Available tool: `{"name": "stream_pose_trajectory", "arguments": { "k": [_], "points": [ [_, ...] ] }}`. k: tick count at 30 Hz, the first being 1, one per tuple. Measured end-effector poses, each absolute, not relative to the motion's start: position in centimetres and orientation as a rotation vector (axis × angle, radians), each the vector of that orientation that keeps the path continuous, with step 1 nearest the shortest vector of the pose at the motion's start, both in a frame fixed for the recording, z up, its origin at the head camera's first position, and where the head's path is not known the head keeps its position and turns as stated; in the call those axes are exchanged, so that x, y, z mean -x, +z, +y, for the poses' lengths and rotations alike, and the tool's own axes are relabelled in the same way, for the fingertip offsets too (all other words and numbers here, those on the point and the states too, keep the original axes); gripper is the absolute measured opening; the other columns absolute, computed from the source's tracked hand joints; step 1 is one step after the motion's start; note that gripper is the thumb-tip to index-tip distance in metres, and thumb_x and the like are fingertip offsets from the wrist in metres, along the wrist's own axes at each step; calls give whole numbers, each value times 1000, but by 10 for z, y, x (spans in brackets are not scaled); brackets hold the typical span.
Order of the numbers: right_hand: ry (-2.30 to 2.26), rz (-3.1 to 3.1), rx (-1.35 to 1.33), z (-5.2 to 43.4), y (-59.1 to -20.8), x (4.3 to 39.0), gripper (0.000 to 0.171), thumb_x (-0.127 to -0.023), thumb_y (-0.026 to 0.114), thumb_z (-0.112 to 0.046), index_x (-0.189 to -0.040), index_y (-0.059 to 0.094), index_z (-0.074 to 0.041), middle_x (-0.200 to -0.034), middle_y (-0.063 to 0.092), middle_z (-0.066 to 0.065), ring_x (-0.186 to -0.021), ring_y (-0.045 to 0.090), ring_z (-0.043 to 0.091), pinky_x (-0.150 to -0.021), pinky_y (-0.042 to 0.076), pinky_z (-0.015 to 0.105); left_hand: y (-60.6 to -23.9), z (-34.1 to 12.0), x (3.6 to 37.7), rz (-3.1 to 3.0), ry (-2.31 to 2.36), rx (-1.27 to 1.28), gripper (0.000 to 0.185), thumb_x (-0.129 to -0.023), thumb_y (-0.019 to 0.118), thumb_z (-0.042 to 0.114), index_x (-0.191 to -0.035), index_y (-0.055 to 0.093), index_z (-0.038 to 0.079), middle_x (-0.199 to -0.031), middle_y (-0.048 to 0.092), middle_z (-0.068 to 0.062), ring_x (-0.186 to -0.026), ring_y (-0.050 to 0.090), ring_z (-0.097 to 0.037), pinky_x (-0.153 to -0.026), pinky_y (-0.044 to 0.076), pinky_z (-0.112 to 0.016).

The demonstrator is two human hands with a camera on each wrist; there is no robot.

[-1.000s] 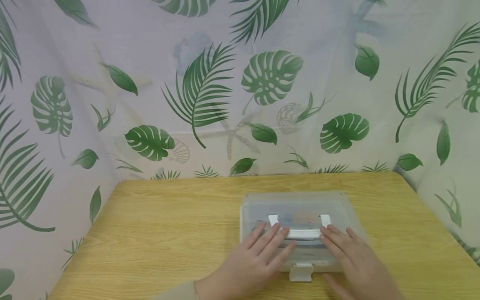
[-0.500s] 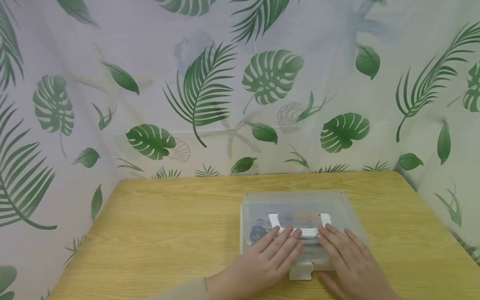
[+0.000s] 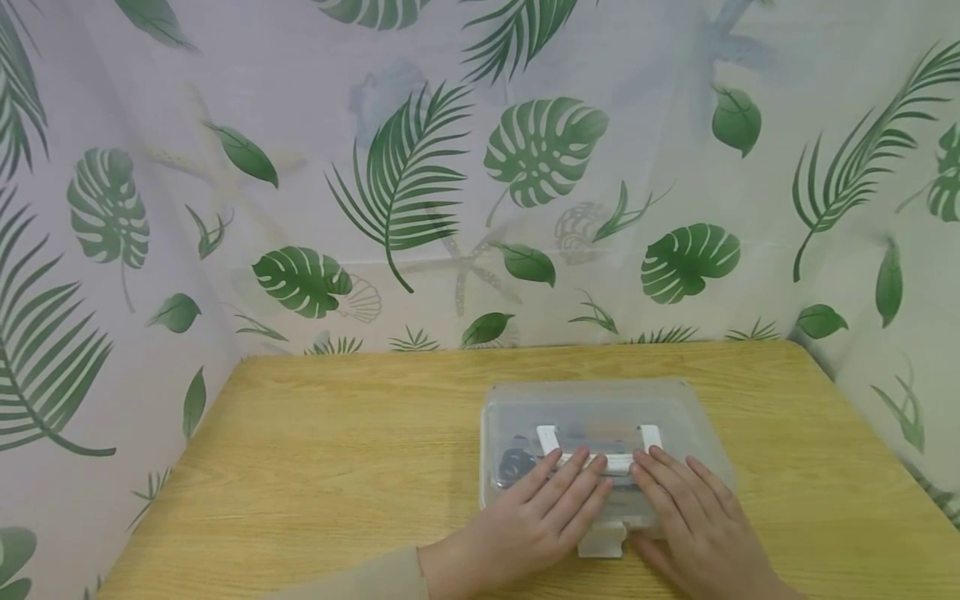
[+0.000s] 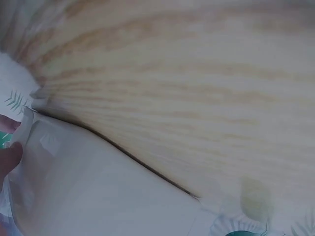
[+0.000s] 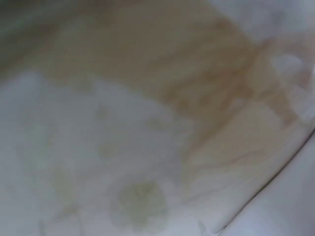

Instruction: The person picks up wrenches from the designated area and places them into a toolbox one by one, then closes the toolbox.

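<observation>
A clear plastic box point(image 3: 675, 408) with a white handle point(image 3: 600, 450) on its lid and a white latch point(image 3: 602, 542) at its near edge lies on the wooden table point(image 3: 337, 450). Dark small items show through the lid at the left point(image 3: 513, 463). My left hand point(image 3: 536, 517) lies flat on the lid, its straight fingers reaching the handle. My right hand point(image 3: 693, 517) lies flat beside it, fingers straight, tips at the handle's right end. The left wrist view shows the box's pale lid point(image 4: 98, 191) against the table; the right wrist view is blurred.
Leaf-patterned curtains point(image 3: 420, 183) close off the table at the back and both sides. The tabletop stretches bare to the left of the box point(image 3: 300, 500). A tan sleeve point(image 3: 367, 579) covers my left forearm.
Both hands have slid a little farther up the lid toward the handle, and the fingertips have drawn closer together. The box has not moved.
</observation>
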State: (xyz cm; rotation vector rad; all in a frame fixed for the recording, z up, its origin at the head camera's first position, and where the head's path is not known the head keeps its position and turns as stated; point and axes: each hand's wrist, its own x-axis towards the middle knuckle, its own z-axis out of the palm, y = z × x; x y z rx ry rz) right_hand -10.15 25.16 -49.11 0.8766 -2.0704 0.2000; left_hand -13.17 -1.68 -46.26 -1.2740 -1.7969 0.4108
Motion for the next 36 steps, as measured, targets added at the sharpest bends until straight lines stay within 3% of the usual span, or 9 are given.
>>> {"name": "stream_pose_trajectory", "arguments": {
  "k": [5, 24, 27, 31, 36],
  "points": [
    [212, -2013, -888, 250, -491, 105, 75, -110, 43, -61, -134, 62, 8, -132, 66, 24, -164, 26, 19, -136, 18, 38, -463, -15, 133, -1772, 397, 1270, 47, -112, 41, 23, -152, 53, 2, -155, 60, -14, -143, 59, -27, -119, 49, -42],
    [181, -2009, -898, 253, -492, 107, 71, -111, 42, -57, -133, 63, 7, -130, 67, 24, -165, 24, 18, -136, 16, 37, -463, -13, 134, -1767, 381, 1277, 42, -114, 38, 18, -150, 56, 4, -152, 62, -14, -141, 61, -27, -117, 52, -41],
    [176, -2005, -914, 255, -493, 107, 73, -111, 43, -58, -134, 62, 8, -142, 64, 21, -164, 25, 19, -136, 16, 38, -463, -14, 135, -1766, 362, 1290, 42, -115, 38, 17, -150, 56, 3, -152, 62, -14, -141, 61, -27, -117, 51, -41],
    [157, -2022, -936, 257, -493, 106, 77, -110, 42, -61, -137, 60, 9, -166, 47, 15, -165, 24, 21, -137, 15, 38, -463, -15, 135, -1771, 362, 1302, 43, -115, 40, 18, -152, 53, 1, -154, 60, -15, -143, 59, -27, -119, 49, -40],
    [121, -2032, -984, 260, -490, 106, 80, -110, 39, -62, -141, 56, 10, -172, 37, 14, -166, 21, 22, -137, 13, 39, -463, -16, 136, -1784, 389, 1313, 48, -114, 43, 25, -155, 49, 0, -157, 57, -15, -146, 57, -27, -121, 47, -39]
  ]
}}
